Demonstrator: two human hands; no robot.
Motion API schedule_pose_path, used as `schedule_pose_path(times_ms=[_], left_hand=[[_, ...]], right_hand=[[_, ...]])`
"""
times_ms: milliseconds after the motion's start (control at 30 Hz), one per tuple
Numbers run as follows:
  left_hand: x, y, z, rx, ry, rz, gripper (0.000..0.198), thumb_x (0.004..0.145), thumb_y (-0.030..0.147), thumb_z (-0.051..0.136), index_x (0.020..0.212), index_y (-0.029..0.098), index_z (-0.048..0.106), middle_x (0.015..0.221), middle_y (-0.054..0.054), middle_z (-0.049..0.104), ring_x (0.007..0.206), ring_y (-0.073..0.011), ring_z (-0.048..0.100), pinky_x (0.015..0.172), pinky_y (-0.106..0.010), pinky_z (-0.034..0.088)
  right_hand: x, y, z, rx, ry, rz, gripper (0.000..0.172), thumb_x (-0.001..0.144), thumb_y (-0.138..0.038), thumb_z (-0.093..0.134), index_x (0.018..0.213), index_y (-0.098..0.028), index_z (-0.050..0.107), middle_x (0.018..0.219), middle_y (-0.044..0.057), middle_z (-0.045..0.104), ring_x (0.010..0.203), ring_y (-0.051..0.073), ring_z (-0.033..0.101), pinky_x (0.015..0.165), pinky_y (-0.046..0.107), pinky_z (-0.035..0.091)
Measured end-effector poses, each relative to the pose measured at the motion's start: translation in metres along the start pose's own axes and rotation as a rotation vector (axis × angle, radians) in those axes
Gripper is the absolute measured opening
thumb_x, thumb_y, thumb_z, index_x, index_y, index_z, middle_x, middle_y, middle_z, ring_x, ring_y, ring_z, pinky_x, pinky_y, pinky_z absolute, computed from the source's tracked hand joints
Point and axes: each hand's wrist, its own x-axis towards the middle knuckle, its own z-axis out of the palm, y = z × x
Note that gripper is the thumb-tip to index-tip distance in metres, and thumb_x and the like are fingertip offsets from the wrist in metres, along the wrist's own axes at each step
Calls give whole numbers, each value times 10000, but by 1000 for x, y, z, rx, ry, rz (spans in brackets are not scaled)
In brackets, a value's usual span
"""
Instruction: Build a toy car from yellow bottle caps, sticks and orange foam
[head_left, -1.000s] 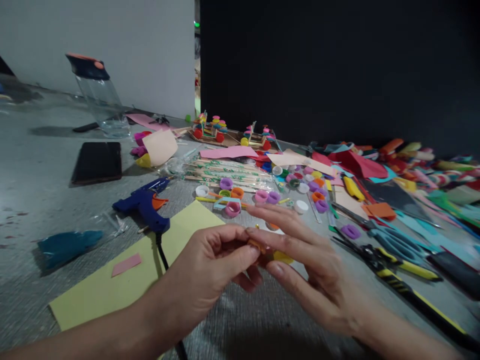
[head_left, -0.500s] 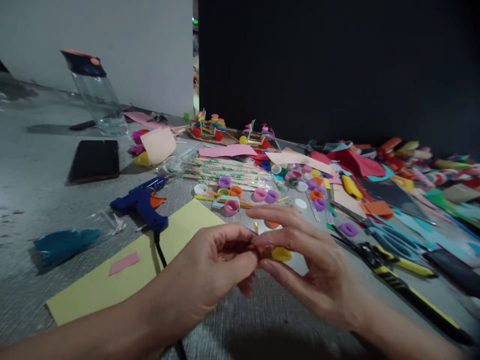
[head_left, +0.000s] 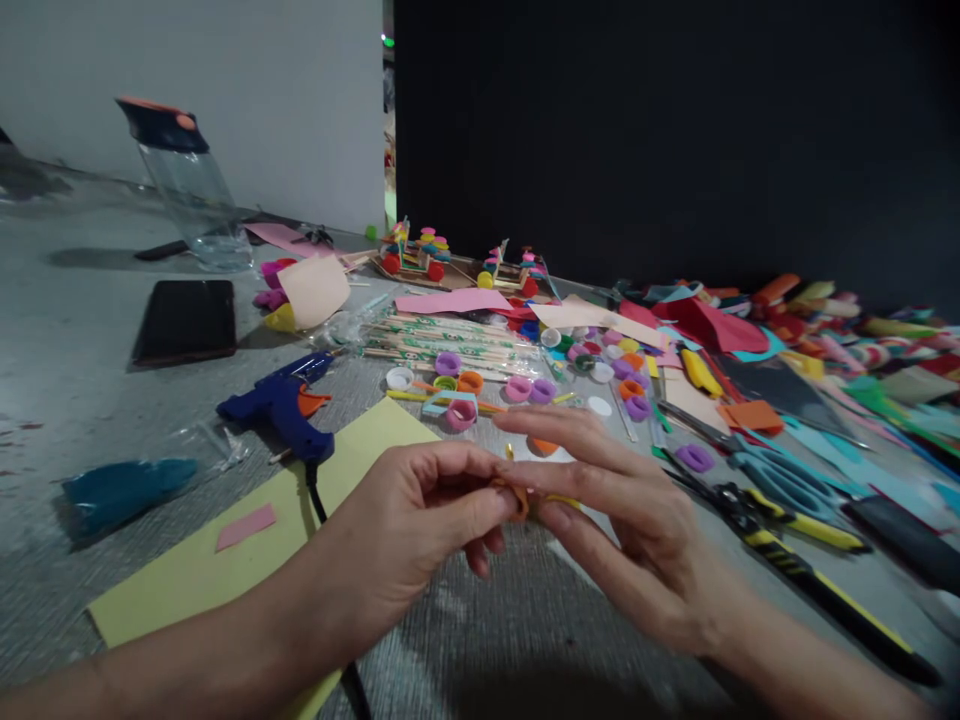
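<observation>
My left hand (head_left: 427,530) is closed, its thumb and forefinger pinching a small curled orange piece (head_left: 519,500), mostly covered by fingertips. From the other side comes my right hand (head_left: 637,520), fingers stretched out and spread. Its forefinger touches the orange piece; the thumb stands slightly apart from it. Behind the right fingers a yellow ring-like piece (head_left: 566,501) and an orange one (head_left: 544,446) are partly hidden. Beyond the hands lie a pink roll (head_left: 461,414) and a purple roll (head_left: 544,391). A yellow sheet (head_left: 187,560) lies under my left forearm.
Left of my hands are a blue glue gun (head_left: 289,410) with its cord, a phone (head_left: 186,320) and a water bottle (head_left: 191,200). Wrapped sticks (head_left: 450,340) lie ahead. Scissors (head_left: 787,475), pliers (head_left: 810,525) and a black-yellow cutter (head_left: 832,600) are at right. Small decorated models (head_left: 416,255) stand behind.
My right thumb has drawn back to the right, away from my left thumb. More of the orange piece shows. The yellow piece is more covered by the right fingers.
</observation>
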Motion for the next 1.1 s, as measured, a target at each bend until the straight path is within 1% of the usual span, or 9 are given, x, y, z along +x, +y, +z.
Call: schedule_pose_path(times_ms=[100, 200, 367, 433, 533, 633, 833, 967, 1100], left_hand=[[1, -1, -1, 2, -6, 5, 91, 863, 214, 698, 837, 193, 782, 668, 22, 631, 591, -84, 547, 585, -179, 474], [1, 2, 0, 28, 26, -20, 94, 854, 199, 696, 802, 191, 774, 636, 27, 620, 580, -85, 539, 578, -178, 472], [-2, 7, 2, 106, 10, -64, 121, 891, 257, 670, 885, 216, 784, 599, 59, 600, 428, -35, 393, 435, -158, 350], [-2, 8, 2, 128, -5, -98, 115, 898, 265, 666, 896, 212, 769, 586, 71, 578, 419, -30, 370, 422, -154, 330], [-2, 8, 2, 120, -1, -111, 75, 879, 243, 681, 902, 202, 739, 626, 68, 576, 508, -51, 454, 466, -148, 372], [-1, 6, 1, 83, 3, -93, 53, 851, 228, 695, 881, 205, 732, 708, 53, 619, 570, -61, 497, 500, -153, 395], [-2, 3, 0, 81, 4, -110, 68, 838, 217, 691, 794, 206, 742, 606, 65, 589, 519, -54, 458, 504, -161, 382], [-1, 6, 1, 98, 15, -152, 61, 831, 204, 699, 821, 197, 759, 558, 67, 577, 477, -56, 433, 471, -169, 352], [0, 9, 1, 75, -3, -155, 105, 864, 195, 679, 844, 182, 781, 566, 57, 586, 475, -56, 437, 526, -179, 420]], right_hand=[[0, 1, 0, 21, 5, -17, 423, 945, -45, 531, 1282, -261, 666, 1404, 69, 621, 1320, 220, 563, 1125, 487, 451], [-1, 3, 0, 34, -10, -1, 429, 948, -43, 533, 1320, -228, 643, 1432, 78, 598, 1352, 209, 530, 1160, 464, 411], [-2, 5, -1, 56, -41, -31, 379, 975, -116, 537, 1331, -191, 643, 1474, 89, 561, 1391, 200, 483, 1214, 422, 322], [-2, 5, -1, 62, -42, -33, 341, 977, -127, 540, 1292, -166, 667, 1463, 101, 568, 1385, 200, 489, 1214, 399, 315], [-2, 4, -2, 68, -40, 5, 289, 977, -126, 546, 1228, -132, 692, 1433, 114, 589, 1367, 191, 506, 1199, 351, 332], [-2, 4, -2, 73, -43, 12, 299, 981, -128, 542, 1242, -139, 687, 1434, 102, 589, 1368, 176, 502, 1200, 324, 323], [0, 6, 0, 64, -41, -54, 269, 982, -127, 535, 1176, -120, 721, 1429, 128, 590, 1365, 216, 505, 1203, 393, 326], [-1, 8, 0, 45, -56, -78, 311, 1005, -173, 520, 1264, -111, 680, 1454, 137, 567, 1384, 229, 480, 1201, 416, 331], [-5, 8, -2, 36, -26, -33, 329, 1028, -214, 508, 1306, -98, 639, 1450, 139, 569, 1382, 208, 485, 1185, 374, 353]])
